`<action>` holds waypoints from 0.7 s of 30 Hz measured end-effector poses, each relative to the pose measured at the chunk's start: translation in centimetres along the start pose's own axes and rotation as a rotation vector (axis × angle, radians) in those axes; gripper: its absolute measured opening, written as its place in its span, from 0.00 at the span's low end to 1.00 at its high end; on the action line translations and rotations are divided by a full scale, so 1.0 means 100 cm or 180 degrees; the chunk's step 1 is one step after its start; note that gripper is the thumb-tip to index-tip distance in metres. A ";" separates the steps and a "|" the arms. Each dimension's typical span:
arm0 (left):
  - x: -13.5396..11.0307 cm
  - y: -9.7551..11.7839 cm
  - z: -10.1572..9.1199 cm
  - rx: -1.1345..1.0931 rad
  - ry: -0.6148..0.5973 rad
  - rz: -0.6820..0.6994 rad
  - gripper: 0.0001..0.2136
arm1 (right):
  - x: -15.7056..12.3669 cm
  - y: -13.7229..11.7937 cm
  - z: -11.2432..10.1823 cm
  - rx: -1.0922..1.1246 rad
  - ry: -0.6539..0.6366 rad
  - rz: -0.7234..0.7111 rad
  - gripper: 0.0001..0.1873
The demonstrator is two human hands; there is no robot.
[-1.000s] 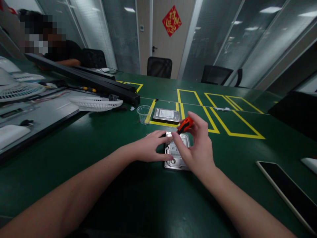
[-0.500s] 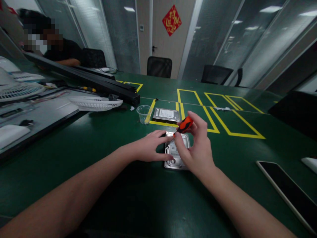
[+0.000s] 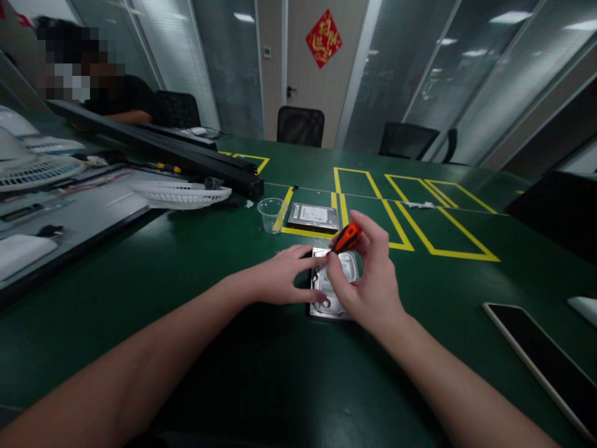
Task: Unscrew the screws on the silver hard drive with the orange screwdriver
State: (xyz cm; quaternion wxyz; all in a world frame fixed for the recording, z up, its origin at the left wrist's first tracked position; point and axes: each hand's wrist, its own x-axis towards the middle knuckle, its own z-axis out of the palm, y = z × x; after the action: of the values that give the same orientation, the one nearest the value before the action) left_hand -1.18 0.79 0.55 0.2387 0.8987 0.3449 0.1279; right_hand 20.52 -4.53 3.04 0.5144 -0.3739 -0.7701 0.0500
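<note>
A silver hard drive lies flat on the green table in front of me. My left hand rests on the drive's left edge with its fingers spread flat, holding it down. My right hand is closed round an orange-and-black screwdriver, whose tip points down at the drive's far left corner. My right hand hides the drive's right side.
A second hard drive and a clear plastic cup sit further back by yellow tape lines. White fan grilles and a long black bar lie at the left. A dark tablet lies at the right. Another person sits at the far left.
My right hand and the screwdriver have shifted slightly left and down over the drive. My left hand has stayed put.
</note>
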 end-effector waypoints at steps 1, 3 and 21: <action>0.000 0.000 0.000 -0.0012 0.0017 0.0021 0.41 | 0.000 0.000 0.000 -0.0030 0.0011 0.0020 0.41; 0.000 -0.001 0.001 -0.0029 0.0029 0.0039 0.41 | 0.002 0.001 -0.001 -0.0141 0.0084 -0.0007 0.40; -0.001 0.003 -0.003 -0.0013 -0.0091 -0.0015 0.38 | 0.004 0.002 -0.001 -0.0328 0.0259 -0.0011 0.37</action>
State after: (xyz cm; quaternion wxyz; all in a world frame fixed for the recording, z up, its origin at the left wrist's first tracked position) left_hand -1.20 0.61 0.97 0.2457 0.8992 0.3432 0.1151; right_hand 20.58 -4.17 3.35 0.5255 -0.4002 -0.7508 -0.0059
